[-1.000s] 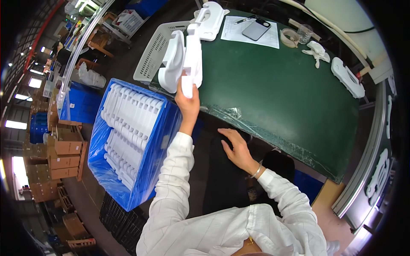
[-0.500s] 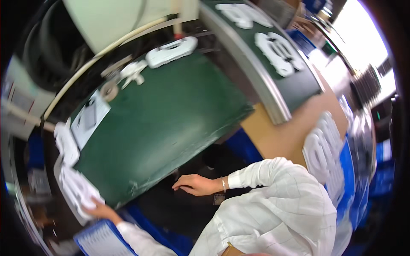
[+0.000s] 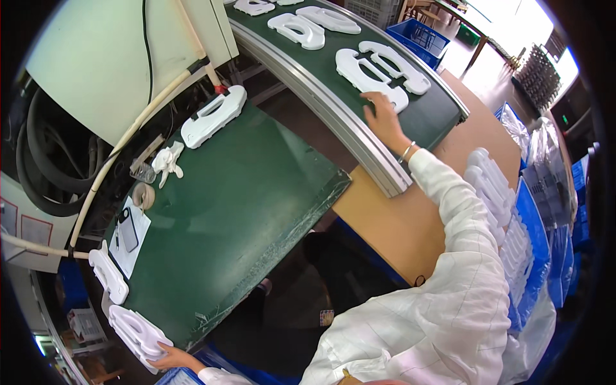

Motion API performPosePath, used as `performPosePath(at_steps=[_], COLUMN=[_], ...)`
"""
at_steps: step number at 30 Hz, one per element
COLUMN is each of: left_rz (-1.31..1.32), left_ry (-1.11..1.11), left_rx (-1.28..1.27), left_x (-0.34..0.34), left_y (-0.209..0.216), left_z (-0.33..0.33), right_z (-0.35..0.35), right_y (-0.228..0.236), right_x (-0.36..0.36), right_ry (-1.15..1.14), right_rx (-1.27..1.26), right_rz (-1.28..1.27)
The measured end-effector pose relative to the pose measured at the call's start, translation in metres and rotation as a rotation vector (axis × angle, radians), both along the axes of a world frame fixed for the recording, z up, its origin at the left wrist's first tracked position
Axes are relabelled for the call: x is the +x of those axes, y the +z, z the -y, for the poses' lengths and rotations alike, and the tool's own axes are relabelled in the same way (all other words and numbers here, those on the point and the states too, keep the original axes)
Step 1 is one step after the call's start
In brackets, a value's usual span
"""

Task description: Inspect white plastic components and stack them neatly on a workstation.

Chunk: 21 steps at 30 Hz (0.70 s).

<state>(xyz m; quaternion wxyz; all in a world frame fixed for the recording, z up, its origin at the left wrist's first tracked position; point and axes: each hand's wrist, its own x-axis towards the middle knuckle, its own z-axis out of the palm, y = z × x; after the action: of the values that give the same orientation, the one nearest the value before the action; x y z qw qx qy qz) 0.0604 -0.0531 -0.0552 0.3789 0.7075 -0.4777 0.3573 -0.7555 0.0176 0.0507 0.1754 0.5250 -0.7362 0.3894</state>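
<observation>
R hand [image 3: 385, 122] swung to white C-shaped plastic part [image 3: 351, 66] on green conveyor [image 3: 428, 122], I can't tell grip remotely; L hand [image 3: 172, 358] grips white plastic pc [image 3: 131, 326] left of conveyor.

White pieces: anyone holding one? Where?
Left grip seems to hold the lower-left white piece by its near end; right grip touches another white piece, hold unclear.

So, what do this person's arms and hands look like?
Both the left hand and the right hand are bare, without gloves. The arms wear long, loose white sleeves; faint thin lines show in the cloth of the right one. A slim silver-coloured bracelet circles the right wrist.
</observation>
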Motion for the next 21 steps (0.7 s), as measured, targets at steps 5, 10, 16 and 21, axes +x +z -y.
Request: performPosePath(at_steps=[5, 10, 16, 21], left_rz=[-0.148, -0.306, -0.467, -0.394], left_ry=[-0.299, -0.577, -0.956, -1.189], left_rx=[0.033, 0.204, 0.474, 0.709], left_x=[-0.069, -0.201, -0.350, -0.437], left_y=[0.016, 0.060, 0.061, 0.029], left_z=[0.002, 0.007, -0.002, -0.019], right_z=[0.013, 0.034, 0.070, 0.174], right_y=[-0.006, 0.008, 0.034, 0.045], right_x=[-0.084, -0.100, -0.131, -0.242], right_ry=[-0.211, -0.134, -0.097, -0.120], right_rx=[0.189, 0.410, 0.282, 0.041], right_rz=[-0.096, -0.029, -0.011, -0.255])
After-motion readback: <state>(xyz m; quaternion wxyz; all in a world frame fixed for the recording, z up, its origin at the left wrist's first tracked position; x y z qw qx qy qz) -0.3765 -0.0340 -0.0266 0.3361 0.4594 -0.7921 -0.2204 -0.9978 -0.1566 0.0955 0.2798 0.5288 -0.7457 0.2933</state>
